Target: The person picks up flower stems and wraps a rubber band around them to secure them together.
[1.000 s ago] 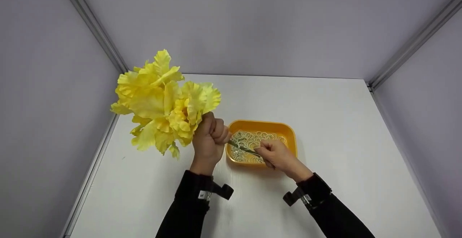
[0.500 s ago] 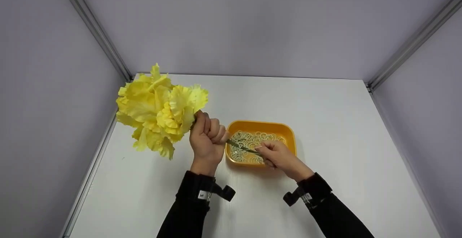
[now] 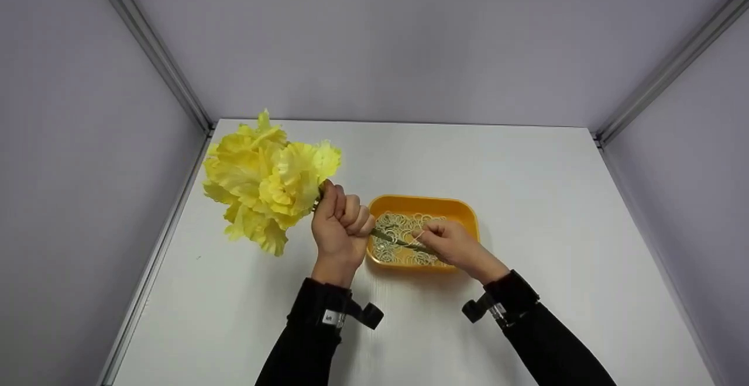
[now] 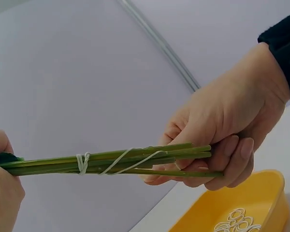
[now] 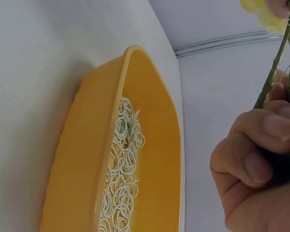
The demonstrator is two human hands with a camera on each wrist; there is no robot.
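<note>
Left hand [image 3: 339, 225] is a raised fist, thumb up. Right hand [image 3: 447, 244], just right of it, has curled, pinching fingers [image 4: 232, 157].

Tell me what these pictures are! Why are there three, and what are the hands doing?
A person wears three cameras: one on the head looking down, and one on each wrist looking closely at that hand's work. The left hand grips a bunch of yellow flowers by the green stems. The right hand holds the stem ends, where a pale rubber band is wrapped round them. On the white table sits an orange tray full of more rubber bands.
</note>
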